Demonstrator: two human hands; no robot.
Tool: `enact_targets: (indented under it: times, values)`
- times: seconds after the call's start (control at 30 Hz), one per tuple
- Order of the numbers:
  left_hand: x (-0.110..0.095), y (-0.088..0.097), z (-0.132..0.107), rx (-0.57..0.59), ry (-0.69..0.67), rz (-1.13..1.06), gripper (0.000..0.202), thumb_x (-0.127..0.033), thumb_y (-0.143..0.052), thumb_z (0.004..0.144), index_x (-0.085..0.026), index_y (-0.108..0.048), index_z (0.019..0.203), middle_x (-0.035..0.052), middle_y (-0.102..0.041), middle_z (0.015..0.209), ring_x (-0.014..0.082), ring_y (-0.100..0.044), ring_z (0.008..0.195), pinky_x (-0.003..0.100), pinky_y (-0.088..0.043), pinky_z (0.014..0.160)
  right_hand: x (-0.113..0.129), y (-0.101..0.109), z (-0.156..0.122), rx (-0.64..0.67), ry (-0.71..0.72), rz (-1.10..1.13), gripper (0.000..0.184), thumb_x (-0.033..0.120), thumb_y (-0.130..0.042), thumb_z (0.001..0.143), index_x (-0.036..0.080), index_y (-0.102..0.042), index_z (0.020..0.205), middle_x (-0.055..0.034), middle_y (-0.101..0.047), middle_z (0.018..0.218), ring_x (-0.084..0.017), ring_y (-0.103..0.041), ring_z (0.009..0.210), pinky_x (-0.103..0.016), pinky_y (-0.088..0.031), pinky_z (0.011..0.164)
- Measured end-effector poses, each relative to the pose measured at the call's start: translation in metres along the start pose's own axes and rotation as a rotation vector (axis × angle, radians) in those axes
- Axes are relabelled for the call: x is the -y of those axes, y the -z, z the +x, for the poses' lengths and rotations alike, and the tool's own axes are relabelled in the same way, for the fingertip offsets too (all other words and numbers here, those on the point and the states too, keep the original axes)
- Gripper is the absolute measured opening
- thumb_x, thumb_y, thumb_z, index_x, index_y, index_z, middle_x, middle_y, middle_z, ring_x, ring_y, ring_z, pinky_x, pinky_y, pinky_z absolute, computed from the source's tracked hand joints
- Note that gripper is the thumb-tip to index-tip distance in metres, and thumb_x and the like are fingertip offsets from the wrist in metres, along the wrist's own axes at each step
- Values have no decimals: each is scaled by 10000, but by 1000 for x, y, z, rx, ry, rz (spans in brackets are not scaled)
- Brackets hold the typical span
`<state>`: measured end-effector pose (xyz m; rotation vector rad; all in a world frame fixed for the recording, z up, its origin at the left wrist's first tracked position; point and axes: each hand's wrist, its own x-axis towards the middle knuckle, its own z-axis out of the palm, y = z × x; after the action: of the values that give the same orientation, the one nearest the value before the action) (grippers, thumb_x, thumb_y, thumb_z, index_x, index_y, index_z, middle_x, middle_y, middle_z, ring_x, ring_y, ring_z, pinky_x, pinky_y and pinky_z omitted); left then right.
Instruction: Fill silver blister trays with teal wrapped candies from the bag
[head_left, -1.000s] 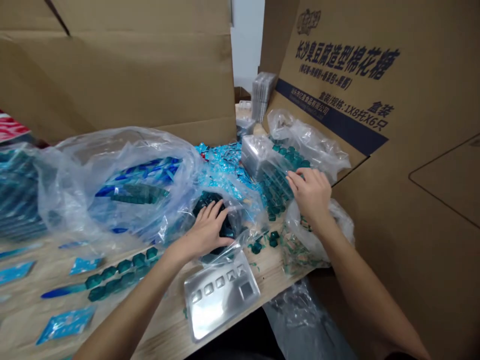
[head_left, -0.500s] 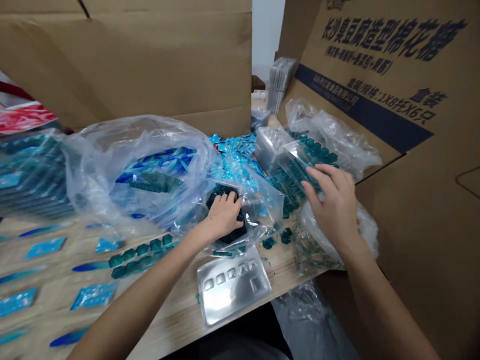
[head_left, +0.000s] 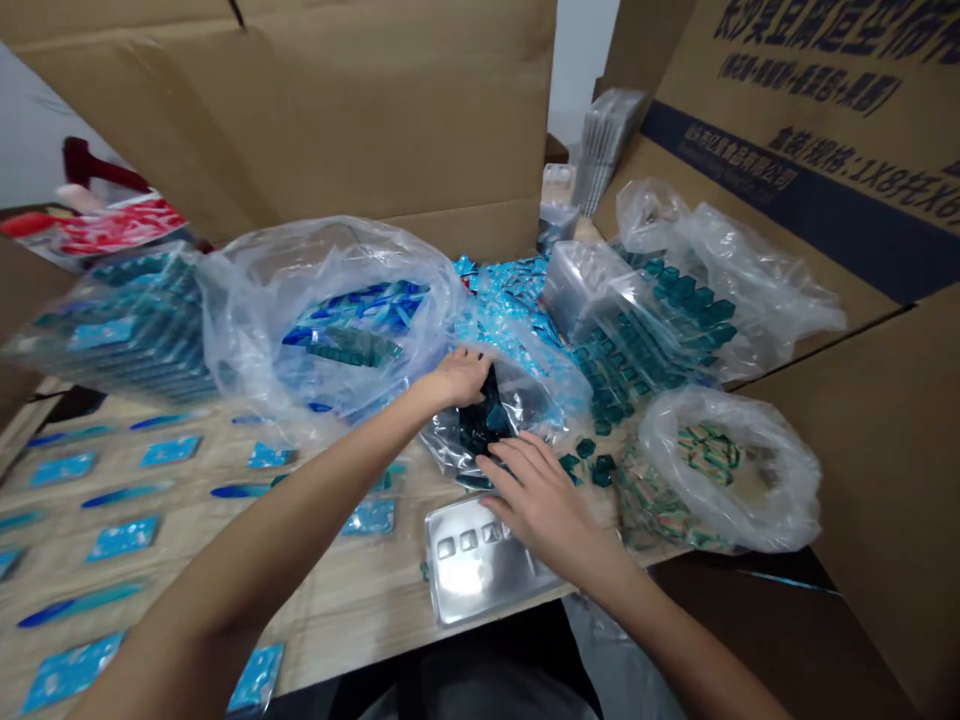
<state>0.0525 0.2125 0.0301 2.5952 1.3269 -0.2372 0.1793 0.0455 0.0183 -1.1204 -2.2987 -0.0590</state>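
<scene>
- Left hand (head_left: 463,380): at the far side of a small plastic bag (head_left: 450,442), fingers bent down over the dark pieces (head_left: 478,425); I cannot tell whether it pinches one.
- Right hand (head_left: 538,500): fingers loosely spread, nothing seen between them, tips near the bag's near edge.
- The step in hand looks like reaching into that bag; my judgement is that the reach calls for plastic held aside and fingertips closing on one piece.
- The dark pieces lie inside the small bag, between the two hands.
- Partly under the right hand: a shiny tray (head_left: 480,578) with small square hollows.
- Left of the left hand: a large bag (head_left: 241,330) holding blue strips (head_left: 386,305) and a green strip (head_left: 352,347).
- Right of the right hand: an open bag (head_left: 787,465) of green-and-tan pieces (head_left: 709,455).
- Just beyond the right hand: loose green pieces (head_left: 601,468).
</scene>
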Motion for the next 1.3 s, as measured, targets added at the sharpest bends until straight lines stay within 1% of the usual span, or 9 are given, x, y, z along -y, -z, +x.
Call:
enact_targets:
  times: [0.17,0.37,0.47,0.57,0.67,0.73,0.9,1.13,1.3]
  values:
    - [-10,6,-2,33,-2,-42,295,-304,-584,906,-166,-572,1167,87,-598,1182,223,-614,1019,408,-530,849,-8,-13,-1,-40,-24,-65,214,163,-538,905,106,-657,1073,-155,-713,987,-270,-658,942,-466,-541,882]
    - [-7,22,-37,-53,-89,-168,313,-38,-529,802,-168,-598,1079,78,-658,1117,238,-596,1081,330,-451,917,-7,-8,-13,-89,-119,164,262,206,-550,907,107,-657,1125,-165,-709,1035,-294,-650,997,-499,-536,903]
    - [-1,36,-56,-58,-125,-248,230,-75,-512,787,-165,-591,984,33,-668,953,182,-623,898,277,-476,802,3,2,-14,-157,-386,592,321,291,-565,904,201,-624,1207,-142,-653,1206,-280,-610,1129,-493,-489,984]
    - [-1,48,-71,-70,-191,-441,139,-151,-490,804,-169,-577,911,1,-636,875,139,-593,801,237,-468,730,12,9,5,-238,-812,1302,365,425,-498,924,224,-590,1215,-131,-651,1195,-252,-662,1060,-471,-513,958]
    - [-9,51,-80,-11,-246,-658,143,-258,-510,814,-170,-579,903,3,-620,867,138,-578,782,231,-464,693,11,5,36,-176,-1132,1941,412,491,-349,963,189,-621,1030,-126,-696,1049,-246,-692,983,-477,-537,908]
    - [-13,49,-84,45,-244,-692,233,-302,-538,809,-166,-587,992,27,-631,929,151,-592,814,241,-474,701,8,-1,54,-236,-1231,2120,421,443,-285,991,202,-621,913,-81,-707,961,-214,-691,938,-461,-550,884]
    - [-8,41,-90,-7,-227,-755,394,-210,-505,826,-175,-543,1217,83,-614,1197,180,-619,995,281,-493,831,2,-12,66,-442,-1290,2115,333,260,-378,979,209,-655,802,-17,-701,886,-156,-664,870,-373,-562,851]
    - [-8,24,-102,-239,-235,-903,279,-193,-532,872,-186,-602,1141,61,-665,1087,181,-641,931,318,-521,822,13,-2,53,-455,-1236,1971,36,182,-694,769,200,-719,785,3,-709,771,-106,-649,674,-201,-523,576]
    - [-26,9,-126,-495,-302,-794,242,-105,-498,895,-192,-631,1078,76,-619,1070,188,-590,1052,360,-480,947,23,5,45,-398,-1193,1849,250,320,-852,571,190,-729,746,19,-678,684,-77,-597,584,-149,-465,469]
